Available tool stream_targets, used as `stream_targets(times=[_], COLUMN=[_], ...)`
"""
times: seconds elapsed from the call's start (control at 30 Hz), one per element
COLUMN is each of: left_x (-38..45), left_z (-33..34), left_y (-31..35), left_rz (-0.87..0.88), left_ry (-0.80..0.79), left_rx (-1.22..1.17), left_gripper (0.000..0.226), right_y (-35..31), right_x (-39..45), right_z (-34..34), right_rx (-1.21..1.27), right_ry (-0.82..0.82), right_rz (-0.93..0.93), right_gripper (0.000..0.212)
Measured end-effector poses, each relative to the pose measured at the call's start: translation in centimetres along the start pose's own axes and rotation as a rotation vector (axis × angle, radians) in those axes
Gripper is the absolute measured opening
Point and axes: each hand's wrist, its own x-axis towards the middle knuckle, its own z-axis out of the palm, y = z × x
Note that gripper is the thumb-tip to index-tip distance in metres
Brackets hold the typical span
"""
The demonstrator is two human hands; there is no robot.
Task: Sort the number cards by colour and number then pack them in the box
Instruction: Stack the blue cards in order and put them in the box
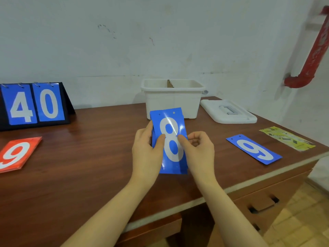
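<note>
A stack of blue number cards (169, 122) with a white 8 on top is held upright above the wooden table. My left hand (146, 148) grips its left edge, thumb on the face. My right hand (197, 148) pinches the right edge of the top card. A single blue 9 card (253, 149) lies flat on the table to the right. At the left edge lies a pile of red cards (17, 154) showing a 9. Behind the stack stands the open white plastic box (172, 98), with a cardboard piece inside.
The box's white lid (228, 111) lies right of the box. A black flip scoreboard (33, 104) showing blue 4 and 0 stands at the back left. A yellow printed packet (286, 138) lies near the table's right edge (267, 177). A red pipe (313, 50) runs down the wall.
</note>
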Motion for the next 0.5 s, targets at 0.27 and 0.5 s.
stream_targets(times=[0.27,0.5], left_x=[1.4,2.2], left_z=[2.9,4.5], left_y=[0.8,-0.3], left_rz=[-0.009,-0.038], left_ry=[-0.056,-0.111], left_rx=[-0.041,0.003], left_gripper=[0.052,0.045], right_y=[2.7,4.8], right_x=[6.7,7.0], right_z=[-8.9,-11.5], right_rx=[-0.887,-1.220], right_ry=[-0.033,-0.216], right_rz=[0.007,0.271], right_gripper=[0.045,0.064])
